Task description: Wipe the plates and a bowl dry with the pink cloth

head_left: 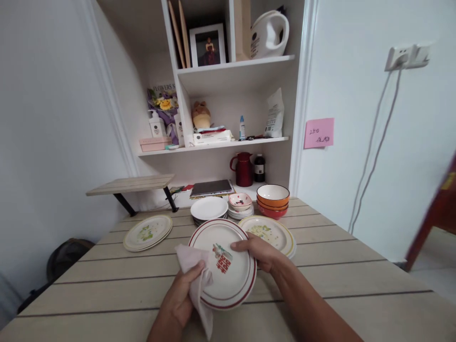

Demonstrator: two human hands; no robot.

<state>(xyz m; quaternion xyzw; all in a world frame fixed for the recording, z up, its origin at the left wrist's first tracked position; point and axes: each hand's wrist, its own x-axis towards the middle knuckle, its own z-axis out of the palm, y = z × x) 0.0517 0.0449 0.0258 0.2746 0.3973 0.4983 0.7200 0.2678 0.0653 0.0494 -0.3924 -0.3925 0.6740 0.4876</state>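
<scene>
A white plate (235, 280) with dark red rim lines and a red printed motif is held up, tilted, above the table. My right hand (261, 249) grips its right edge, thumb on the face and fingers behind. A pale pink cloth (194, 259) is pinched in my left hand (183, 289) and lies against the plate's left edge. Behind the held plate sit flower-patterned yellow-rimmed plates (281, 232) on the right, partly covered by it. A similar pair of plates (147, 232) lies to the left.
White plates (209, 208) are stacked at the back, beside small dishes (240, 202) and stacked orange and red bowls (273, 202). A small raised wooden shelf (131, 184) stands at the table's left. Behind are a red jug (244, 169), a dark bottle (260, 168) and white shelving (235, 71).
</scene>
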